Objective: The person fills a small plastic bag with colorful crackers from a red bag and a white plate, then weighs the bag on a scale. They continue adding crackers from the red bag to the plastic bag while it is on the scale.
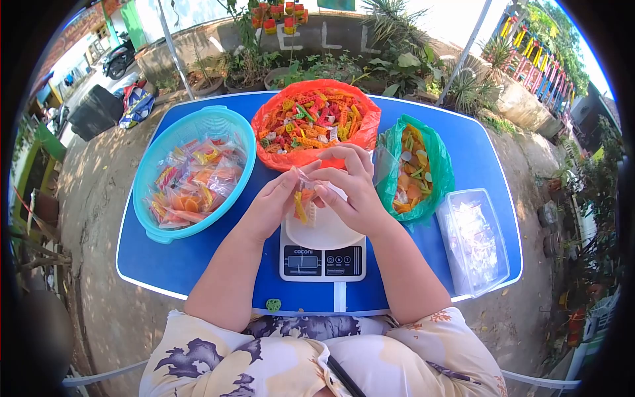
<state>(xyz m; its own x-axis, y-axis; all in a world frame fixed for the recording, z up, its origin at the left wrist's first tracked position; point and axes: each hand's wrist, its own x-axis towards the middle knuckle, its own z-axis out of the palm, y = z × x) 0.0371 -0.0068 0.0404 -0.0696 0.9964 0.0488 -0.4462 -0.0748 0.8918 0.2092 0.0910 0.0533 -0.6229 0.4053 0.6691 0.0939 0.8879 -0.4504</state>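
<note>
Between my two hands hangs a small clear plastic bag (304,204) with yellow and orange pieces inside. My left hand (276,197) pinches its top edge from the left. My right hand (347,188) has its fingers bent round the bag's upper right side. Both are above a white plate (324,233) on a kitchen scale (323,263). Just behind the hands, an orange-red plastic bag (291,160) lies open, full of colourful dry pieces. A green plastic bag (440,165) with yellow and orange pieces stands to the right of my right hand.
At the left of the blue table (218,264) sits a light blue basket (247,135) of filled clear packets. A clear plastic box (473,243) with shiny packets lies at the right. One green piece (273,305) rests near the front edge. Metal poles stand behind the table.
</note>
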